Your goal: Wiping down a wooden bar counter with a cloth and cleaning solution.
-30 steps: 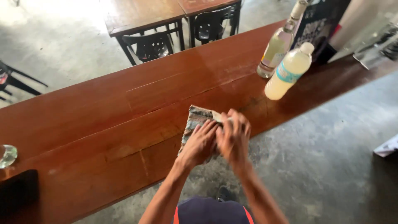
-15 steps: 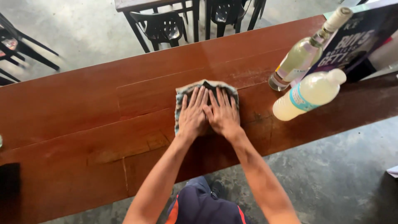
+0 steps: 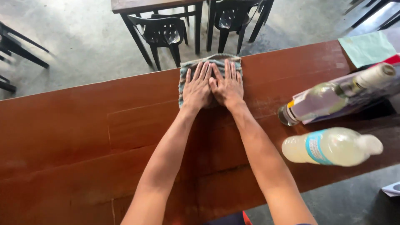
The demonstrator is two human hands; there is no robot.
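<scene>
Nearest the camera, two bare forearms are stretched out over a long reddish-brown wooden counter (image 3: 83, 137). At about four o'clock from the hands, a plastic bottle (image 3: 329, 146) of pale cloudy liquid with a blue label is seen, and just beyond it, at about three o'clock, a clear glass bottle (image 3: 321, 102) with a yellowish liquid and a pale cap; both appear tilted in this wide view.

Further out, the left hand (image 3: 196, 87) and the right hand (image 3: 227, 85) are laid flat side by side, thumbs touching, fingers spread and grasping nothing; they are pressed palm-down on a grey-green cloth (image 3: 210, 60), which is spread at the counter's far edge, at twelve o'clock from the person.

Beyond the edge, black plastic chairs (image 3: 164, 31) and a dark table (image 3: 154, 5) are set on a grey concrete floor (image 3: 75, 46).

As a judgement: with the cloth so close to the far edge, it could be pushed off onto the floor by a stroke forward, and the bottles could be knocked over by a wide sweep to the right.
</scene>
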